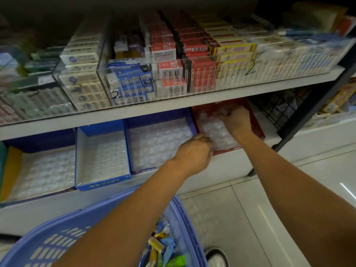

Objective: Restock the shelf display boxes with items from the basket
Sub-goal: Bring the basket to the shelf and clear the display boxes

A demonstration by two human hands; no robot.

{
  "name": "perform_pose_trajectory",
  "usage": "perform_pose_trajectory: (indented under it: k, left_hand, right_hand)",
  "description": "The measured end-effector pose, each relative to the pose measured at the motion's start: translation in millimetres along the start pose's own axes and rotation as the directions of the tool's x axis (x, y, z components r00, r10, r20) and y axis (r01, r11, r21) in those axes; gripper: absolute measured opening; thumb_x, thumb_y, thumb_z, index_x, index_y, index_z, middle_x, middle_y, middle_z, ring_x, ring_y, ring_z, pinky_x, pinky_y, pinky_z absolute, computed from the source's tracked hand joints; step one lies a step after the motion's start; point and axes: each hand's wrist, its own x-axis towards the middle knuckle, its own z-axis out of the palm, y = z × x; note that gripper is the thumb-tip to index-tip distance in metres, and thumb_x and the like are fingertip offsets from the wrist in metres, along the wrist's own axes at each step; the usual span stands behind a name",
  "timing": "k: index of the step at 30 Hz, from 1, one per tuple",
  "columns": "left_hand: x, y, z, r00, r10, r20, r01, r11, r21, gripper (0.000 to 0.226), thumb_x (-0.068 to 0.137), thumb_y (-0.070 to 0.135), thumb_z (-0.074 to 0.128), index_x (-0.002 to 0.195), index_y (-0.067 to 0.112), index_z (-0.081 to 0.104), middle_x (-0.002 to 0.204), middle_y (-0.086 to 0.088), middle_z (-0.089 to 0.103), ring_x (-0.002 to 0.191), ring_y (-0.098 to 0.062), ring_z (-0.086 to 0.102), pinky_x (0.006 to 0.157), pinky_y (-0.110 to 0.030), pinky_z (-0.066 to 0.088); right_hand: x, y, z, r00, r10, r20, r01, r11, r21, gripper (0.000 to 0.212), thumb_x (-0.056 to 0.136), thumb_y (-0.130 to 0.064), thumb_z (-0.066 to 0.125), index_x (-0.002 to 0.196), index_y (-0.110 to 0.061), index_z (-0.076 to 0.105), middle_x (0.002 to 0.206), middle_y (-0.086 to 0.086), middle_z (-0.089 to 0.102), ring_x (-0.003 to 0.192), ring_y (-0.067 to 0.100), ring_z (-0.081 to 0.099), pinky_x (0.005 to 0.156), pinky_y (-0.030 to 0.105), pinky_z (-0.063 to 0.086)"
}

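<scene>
- The left hand is reached out to the near left corner of a clear tray; its grip is curled closed on the tray's edge.
- The right hand is laid on the far right part of the same tray, fingers bent down onto the plastic; its grip is pressed together on the tray.
- The clear tray is held tilted in the red box, at the right end of the lower shelf.
- To the left, three blue boxes with clear trays are lined up on that shelf.
- The basket is seen near, under the left forearm, with small coloured items inside.
- Stacked packets are kept on the upper shelf.
</scene>
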Motion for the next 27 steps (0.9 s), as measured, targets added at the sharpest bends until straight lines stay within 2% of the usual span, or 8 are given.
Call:
perform_pose_trajectory:
  k: [3, 7, 12, 19, 22, 24, 26, 27]
  left_hand:
    - [-0.4, -5.2, 4.5, 1.0, 0.027, -0.007, -0.027, 0.998, 0.048, 0.042, 0.095, 0.029, 0.046, 0.132, 0.009, 0.05, 0.136, -0.007, 0.049, 0.129, -0.021, 0.04, 0.104, -0.037, 0.041]
    - [0.4, -5.2, 4.2, 1.0, 0.025, -0.009, -0.025, 0.999, 0.047, 0.041, 0.094, 0.03, 0.048, 0.129, 0.009, 0.053, 0.133, -0.007, 0.052, 0.127, -0.021, 0.043, 0.103, -0.038, 0.043]
    - [-0.8, -2.1, 4.1, 1.0, -0.003, -0.008, 0.003, 1.0, 0.018, 0.041, 0.093, 0.029, 0.049, 0.128, 0.008, 0.054, 0.134, -0.009, 0.052, 0.126, -0.023, 0.044, 0.103, -0.039, 0.043]
    - [-3.2, 0.9, 1.4, 1.0, -0.021, 0.02, 0.02, 1.0, 0.006, 0.045, 0.094, 0.028, 0.049, 0.134, 0.008, 0.049, 0.141, -0.009, 0.047, 0.132, -0.022, 0.04, 0.108, -0.035, 0.039]
    - [-24.7, -1.1, -11.3, 0.997, -0.037, -0.061, 0.028, 0.988, -0.151, 0.045, 0.095, 0.024, 0.049, 0.139, 0.012, 0.045, 0.145, -0.007, 0.044, 0.135, -0.019, 0.037, 0.11, -0.029, 0.034]
    - [-59.8, -7.0, -22.2, 0.969, -0.119, -0.214, 0.052, 0.954, -0.294, 0.034, 0.095, 0.02, 0.05, 0.127, 0.01, 0.055, 0.129, -0.007, 0.057, 0.119, -0.02, 0.051, 0.099, -0.022, 0.038]
    - [-112.7, -17.4, -30.0, 0.904, -0.281, -0.322, 0.118, 0.889, -0.443, 0.023, 0.094, 0.019, 0.054, 0.113, 0.014, 0.064, 0.111, 0.0, 0.066, 0.1, -0.01, 0.059, 0.087, -0.014, 0.041]
    - [-143.0, -24.0, -32.3, 0.87, -0.359, -0.339, 0.164, 0.858, -0.487, 0.018, 0.093, 0.02, 0.055, 0.107, 0.016, 0.066, 0.101, 0.005, 0.067, 0.09, -0.004, 0.058, 0.081, -0.011, 0.043]
  right_hand:
    - [1.6, -14.2, 7.2, 0.999, -0.036, 0.029, 0.033, 0.996, 0.087, 0.013, 0.086, -0.019, 0.065, 0.081, -0.007, 0.062, 0.093, 0.014, 0.067, 0.086, 0.021, 0.06, 0.074, 0.02, 0.043]
    - [5.7, -28.6, 7.1, 0.994, -0.078, 0.078, 0.088, 0.986, -0.141, 0.021, 0.093, -0.016, 0.053, 0.095, 0.001, 0.065, 0.109, 0.018, 0.066, 0.105, 0.03, 0.06, 0.081, 0.029, 0.044]
    - [8.8, -37.1, 6.8, 0.981, -0.058, 0.183, 0.1, 0.968, -0.229, 0.028, 0.094, -0.02, 0.052, 0.111, -0.001, 0.064, 0.121, 0.018, 0.061, 0.114, 0.033, 0.055, 0.09, 0.032, 0.044]
    - [1.3, -48.7, -0.5, 0.962, -0.032, 0.27, 0.125, 0.935, -0.332, 0.031, 0.098, -0.022, 0.043, 0.111, 0.0, 0.061, 0.122, 0.02, 0.059, 0.113, 0.034, 0.054, 0.093, 0.034, 0.044]
    - [-19.8, -55.9, -15.3, 0.96, -0.094, 0.265, 0.186, 0.92, -0.346, 0.035, 0.1, -0.022, 0.038, 0.116, -0.002, 0.06, 0.126, 0.02, 0.057, 0.116, 0.034, 0.052, 0.097, 0.034, 0.042]
    - [-47.9, -60.6, -25.0, 0.975, -0.132, 0.178, 0.182, 0.935, -0.304, 0.038, 0.098, -0.032, 0.042, 0.108, -0.002, 0.063, 0.118, 0.021, 0.061, 0.11, 0.034, 0.055, 0.089, 0.033, 0.042]
    - [-91.4, -73.4, -25.6, 0.979, -0.129, 0.157, 0.141, 0.988, -0.062, 0.034, 0.091, -0.036, 0.055, 0.096, -0.005, 0.068, 0.1, 0.019, 0.068, 0.097, 0.033, 0.062, 0.081, 0.033, 0.046]
    - [-117.4, -83.4, -19.5, 0.96, -0.152, 0.234, 0.13, 0.985, 0.111, 0.026, 0.087, -0.032, 0.063, 0.087, -0.007, 0.069, 0.088, 0.015, 0.07, 0.087, 0.031, 0.064, 0.077, 0.034, 0.048]
